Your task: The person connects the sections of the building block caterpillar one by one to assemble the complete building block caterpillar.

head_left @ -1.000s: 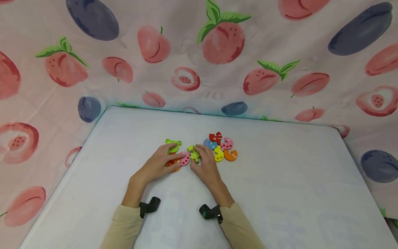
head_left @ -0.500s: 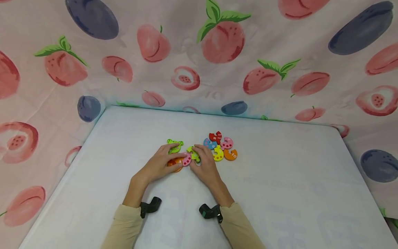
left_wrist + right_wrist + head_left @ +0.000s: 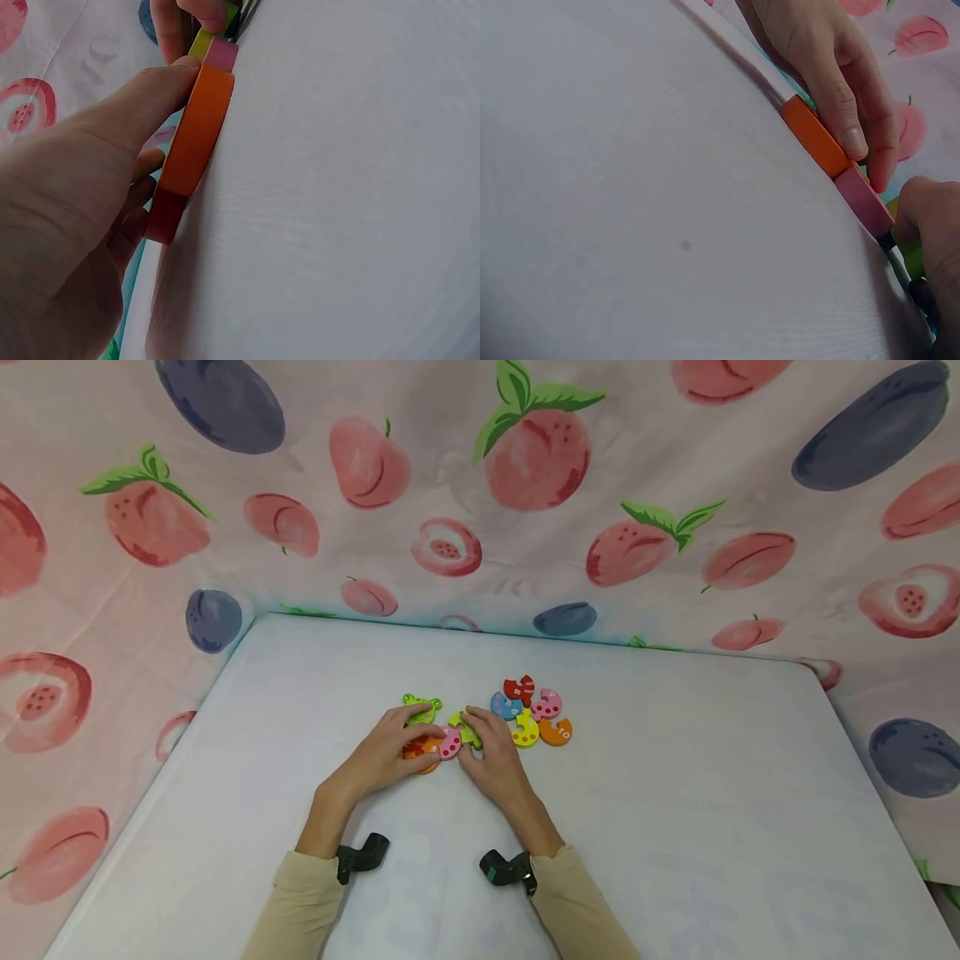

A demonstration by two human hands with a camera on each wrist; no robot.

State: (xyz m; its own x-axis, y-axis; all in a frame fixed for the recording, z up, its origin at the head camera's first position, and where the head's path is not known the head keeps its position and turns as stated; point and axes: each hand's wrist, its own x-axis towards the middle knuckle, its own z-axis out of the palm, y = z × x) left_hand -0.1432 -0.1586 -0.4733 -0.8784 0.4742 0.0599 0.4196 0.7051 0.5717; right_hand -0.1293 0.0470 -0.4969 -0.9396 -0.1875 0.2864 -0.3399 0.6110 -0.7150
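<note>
In the head view, my left hand (image 3: 382,747) rests over a cluster of colourful puzzle pieces. Its thumb lies on the orange puzzle piece (image 3: 199,127), and its fingers extend toward the pink dotted puzzle piece (image 3: 449,743). A light green frog-head piece (image 3: 424,704) shows beyond those fingers. A red piece (image 3: 165,216) adjoins the orange one, partly hidden by the hand. My right hand (image 3: 495,760) pinches a green puzzle piece (image 3: 469,732) between thumb and fingers, at the pink piece's right edge. Whether the green and pink pieces interlock I cannot tell.
Right of my right hand lie several loose pieces: red (image 3: 519,689), blue (image 3: 506,705), pink (image 3: 547,704), yellow (image 3: 527,729) and orange (image 3: 556,732). They rest on a white table (image 3: 712,810). Fruit-print cloth (image 3: 525,560) rises behind its far edge.
My left hand and the cluster under it have shifted slightly right. The green piece has moved slightly left, closer against the pink one. The loose pieces lie as before.
</note>
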